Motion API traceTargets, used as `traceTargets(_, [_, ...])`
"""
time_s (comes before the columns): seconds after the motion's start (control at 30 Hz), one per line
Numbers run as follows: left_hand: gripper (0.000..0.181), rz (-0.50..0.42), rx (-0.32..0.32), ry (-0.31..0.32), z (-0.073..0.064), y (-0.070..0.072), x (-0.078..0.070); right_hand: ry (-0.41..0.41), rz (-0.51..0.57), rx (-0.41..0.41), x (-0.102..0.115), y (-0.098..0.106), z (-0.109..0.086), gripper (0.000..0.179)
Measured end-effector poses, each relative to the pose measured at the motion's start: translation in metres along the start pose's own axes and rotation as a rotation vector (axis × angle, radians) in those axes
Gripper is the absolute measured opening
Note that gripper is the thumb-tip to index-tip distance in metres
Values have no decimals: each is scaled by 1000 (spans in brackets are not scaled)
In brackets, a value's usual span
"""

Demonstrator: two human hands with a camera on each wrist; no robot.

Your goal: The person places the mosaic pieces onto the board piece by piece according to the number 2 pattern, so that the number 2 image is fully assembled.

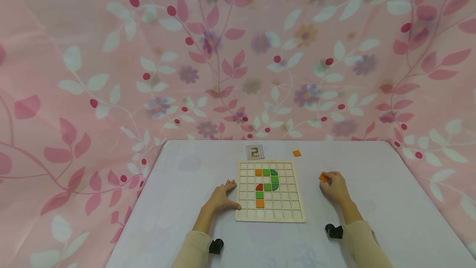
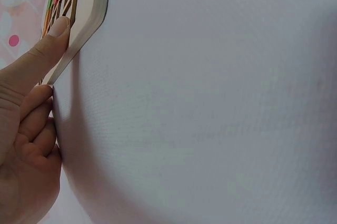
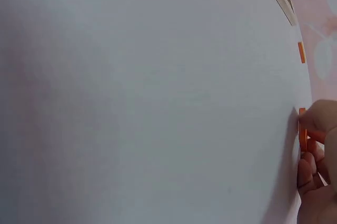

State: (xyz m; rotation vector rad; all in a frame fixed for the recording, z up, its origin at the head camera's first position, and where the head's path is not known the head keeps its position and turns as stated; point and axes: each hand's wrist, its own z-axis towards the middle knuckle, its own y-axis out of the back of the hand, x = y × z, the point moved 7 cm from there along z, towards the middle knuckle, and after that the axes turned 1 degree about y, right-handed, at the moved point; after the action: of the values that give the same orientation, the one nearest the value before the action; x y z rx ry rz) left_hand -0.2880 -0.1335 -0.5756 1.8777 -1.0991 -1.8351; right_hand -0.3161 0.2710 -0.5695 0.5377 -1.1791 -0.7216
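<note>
A square wooden grid board [image 1: 290, 214] lies on the table with green, orange and red tiles set in its cells, forming a question-mark-like figure. At its left edge is my left hand [image 1: 221, 198]. Its thumb [image 2: 58, 29] rests on the board's rim and the other fingers lie against the side, holding it. To the right of the board, my right hand [image 1: 336, 187] pinches an orange tile [image 1: 323, 177] between thumb and fingers, close to the tabletop. The right wrist view shows this tile [image 3: 303, 129] edge-on, partly hidden by the fingers.
Behind the board lies a small pattern card [image 1: 255, 152] with a similar figure on a grid. Another loose orange tile [image 1: 296, 153] sits to the card's right. The white table [image 1: 178, 177] meets a pink floral cloth [image 1: 223, 73] at its far edge.
</note>
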Motion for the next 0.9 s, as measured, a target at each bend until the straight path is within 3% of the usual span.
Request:
traceTargets(0.17, [88, 12, 2, 8, -1, 0, -1, -46, -26, -20, -3, -2, -9, 35])
traceTargets(0.3, [88, 15, -1, 5, -1, 0, -1, -97, -36, 11, -1, -3, -12, 38])
traceTargets(0.53, [88, 7, -1, 3, -1, 0, -1, -147, 83, 43, 13, -6, -18, 35])
traceTargets(0.9, [89, 10, -7, 17, -1, -1, -1, 64, 266, 53, 96, -40, -38, 29])
